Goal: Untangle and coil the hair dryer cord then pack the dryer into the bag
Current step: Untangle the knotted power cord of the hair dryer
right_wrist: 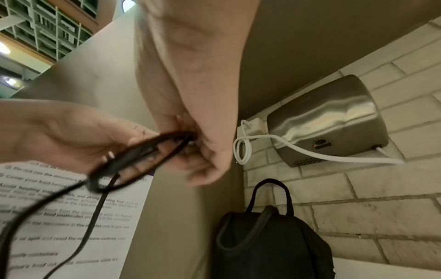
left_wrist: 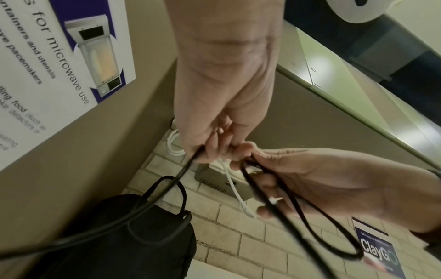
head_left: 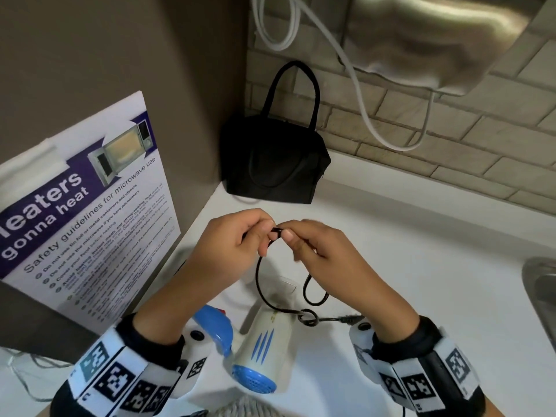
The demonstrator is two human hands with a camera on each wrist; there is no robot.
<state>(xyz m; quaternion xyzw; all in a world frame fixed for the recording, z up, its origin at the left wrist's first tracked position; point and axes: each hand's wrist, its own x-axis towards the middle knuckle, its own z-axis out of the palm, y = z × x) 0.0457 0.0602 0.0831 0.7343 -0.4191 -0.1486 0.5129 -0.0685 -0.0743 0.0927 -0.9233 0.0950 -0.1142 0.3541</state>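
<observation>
Hair dryer [head_left: 264, 350], white with blue trim and a blue grille, lies on its side on the white counter [head_left: 421, 266], close to the person and directly below both raised hands. Its black cord [head_left: 259, 278] leaves the dryer's body, rises in a curve to the hands, and hangs back down in a second loop toward the dryer; a small tight coil of the same cord sits on the counter just beside the dryer's right side.

Above the dryer, the left hand [head_left: 237, 239] has its fingers curled in, thumb and forefinger pinching the cord at the top of the loop. The right hand [head_left: 319, 251] meets it fingertip to fingertip, its own thumb and forefinger closed on the same stretch of cord, with the other fingers loosely bent. From the left wrist view, several strands of cord [left_wrist: 298, 213] run across the right hand's [left_wrist: 334, 185] palm side and hang in a long narrow loop. From the right wrist view, the bunched strands [right_wrist: 133, 160] pass between both hands, blurred.

Beyond the dryer, in the corner where the counter meets the tiled wall, stands the black bag [head_left: 273, 164], upright, one handle standing up and the other lying down. To the dryer's left a microwave safety poster [head_left: 87, 206] is fixed to a beige panel. High above the dryer a metal wall unit [head_left: 445, 37] with a white cable [head_left: 358, 94] hangs on the tiles, and a sink's [head_left: 541, 290] edge shows far to the dryer's right.
</observation>
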